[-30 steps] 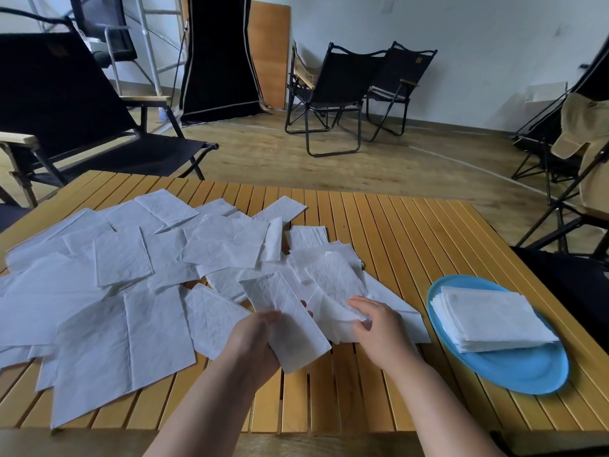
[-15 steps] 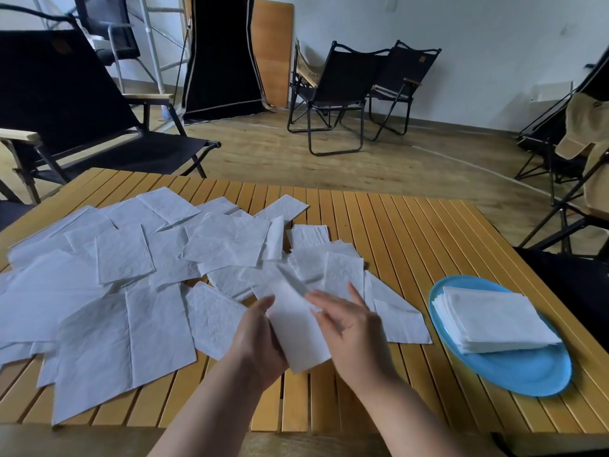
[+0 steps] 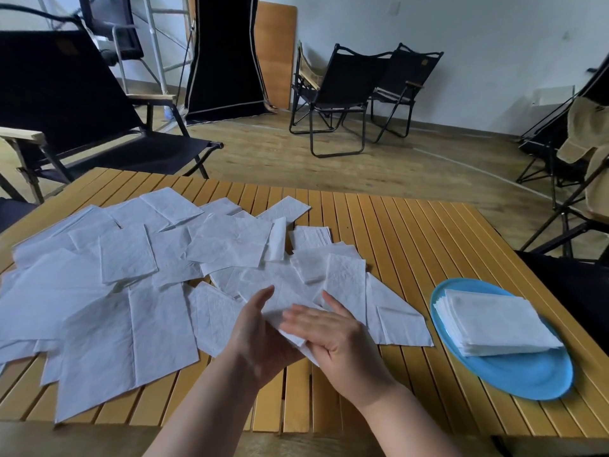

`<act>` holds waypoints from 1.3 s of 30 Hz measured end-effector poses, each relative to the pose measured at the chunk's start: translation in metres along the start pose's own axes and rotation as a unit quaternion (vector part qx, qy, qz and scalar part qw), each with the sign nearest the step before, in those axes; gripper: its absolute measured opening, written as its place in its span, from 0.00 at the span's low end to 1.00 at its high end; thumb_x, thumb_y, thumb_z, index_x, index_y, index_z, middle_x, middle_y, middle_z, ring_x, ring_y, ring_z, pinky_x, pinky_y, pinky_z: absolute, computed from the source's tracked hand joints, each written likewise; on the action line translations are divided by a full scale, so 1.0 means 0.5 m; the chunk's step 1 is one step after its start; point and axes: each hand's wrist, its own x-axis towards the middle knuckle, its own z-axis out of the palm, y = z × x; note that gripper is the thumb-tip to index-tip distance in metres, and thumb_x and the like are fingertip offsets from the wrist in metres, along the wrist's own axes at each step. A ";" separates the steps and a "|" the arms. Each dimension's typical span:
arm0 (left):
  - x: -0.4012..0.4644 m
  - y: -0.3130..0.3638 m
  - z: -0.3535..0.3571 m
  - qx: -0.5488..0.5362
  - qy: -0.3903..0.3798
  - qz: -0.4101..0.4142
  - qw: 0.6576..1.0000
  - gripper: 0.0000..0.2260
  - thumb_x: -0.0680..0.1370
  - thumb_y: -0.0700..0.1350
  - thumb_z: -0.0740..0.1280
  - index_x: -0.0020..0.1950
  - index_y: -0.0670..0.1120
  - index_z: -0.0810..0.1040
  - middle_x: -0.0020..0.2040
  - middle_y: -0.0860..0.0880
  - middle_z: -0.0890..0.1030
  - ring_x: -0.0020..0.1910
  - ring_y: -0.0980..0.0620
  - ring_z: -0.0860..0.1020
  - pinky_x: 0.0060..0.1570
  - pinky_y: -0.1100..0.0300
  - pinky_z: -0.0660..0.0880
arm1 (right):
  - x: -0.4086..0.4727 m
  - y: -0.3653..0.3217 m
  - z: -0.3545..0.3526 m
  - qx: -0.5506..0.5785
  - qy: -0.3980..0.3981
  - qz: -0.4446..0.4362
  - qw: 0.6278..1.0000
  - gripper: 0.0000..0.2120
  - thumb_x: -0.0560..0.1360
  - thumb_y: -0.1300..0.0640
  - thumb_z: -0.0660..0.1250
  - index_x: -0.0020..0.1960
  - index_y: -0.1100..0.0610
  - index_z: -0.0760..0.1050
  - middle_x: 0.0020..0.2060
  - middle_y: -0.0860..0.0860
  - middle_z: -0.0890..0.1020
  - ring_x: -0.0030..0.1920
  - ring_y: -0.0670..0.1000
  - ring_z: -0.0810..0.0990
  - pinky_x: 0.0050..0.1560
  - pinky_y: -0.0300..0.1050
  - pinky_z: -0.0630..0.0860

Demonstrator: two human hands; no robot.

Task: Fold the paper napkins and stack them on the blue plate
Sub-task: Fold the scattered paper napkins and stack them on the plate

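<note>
White napkin (image 3: 290, 311) lies creased between both hands.

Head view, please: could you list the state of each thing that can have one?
Left hand: holds the napkin from below.
Right hand: fingers straight, pressing on the napkin.
Napkin in hands: partly folded, held above the table.
Loose napkins: spread overlapping on the table.
Folded stack: on the blue plate.
</note>
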 end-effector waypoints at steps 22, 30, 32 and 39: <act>-0.002 0.025 -0.006 -0.023 0.025 0.030 0.999 0.31 0.83 0.66 0.47 0.66 0.42 0.72 0.56 0.34 0.83 0.51 0.33 0.84 0.38 0.40 0.82 | -0.014 0.036 -0.030 0.145 -0.034 0.127 0.981 0.19 0.78 0.70 0.66 0.56 0.49 0.85 0.63 0.39 0.81 0.71 0.40 0.71 0.77 0.52 0.62; 0.008 0.028 -0.022 0.099 0.064 0.079 0.990 0.17 0.85 0.49 0.60 0.68 0.39 0.72 0.54 0.38 0.84 0.45 0.43 0.86 0.37 0.52 0.82 | -0.018 0.029 -0.044 0.212 -0.050 0.214 0.952 0.17 0.80 0.42 0.61 0.55 0.49 0.84 0.63 0.37 0.80 0.69 0.38 0.73 0.68 0.38 0.71; 0.009 0.027 -0.020 0.119 0.077 0.090 0.986 0.13 0.84 0.48 0.61 0.65 0.41 0.74 0.53 0.40 0.84 0.47 0.44 0.85 0.37 0.52 0.82 | -0.012 0.024 -0.042 0.196 -0.008 0.274 0.941 0.19 0.79 0.35 0.60 0.60 0.44 0.80 0.61 0.34 0.79 0.65 0.37 0.75 0.58 0.30 0.74; 0.002 0.028 -0.006 0.114 0.048 0.111 0.986 0.15 0.84 0.46 0.60 0.63 0.37 0.77 0.48 0.38 0.86 0.43 0.45 0.85 0.42 0.52 0.82 | 0.001 0.012 -0.031 0.251 -0.080 0.451 0.853 0.14 0.80 0.42 0.65 0.51 0.52 0.81 0.42 0.50 0.82 0.42 0.45 0.81 0.38 0.39 0.76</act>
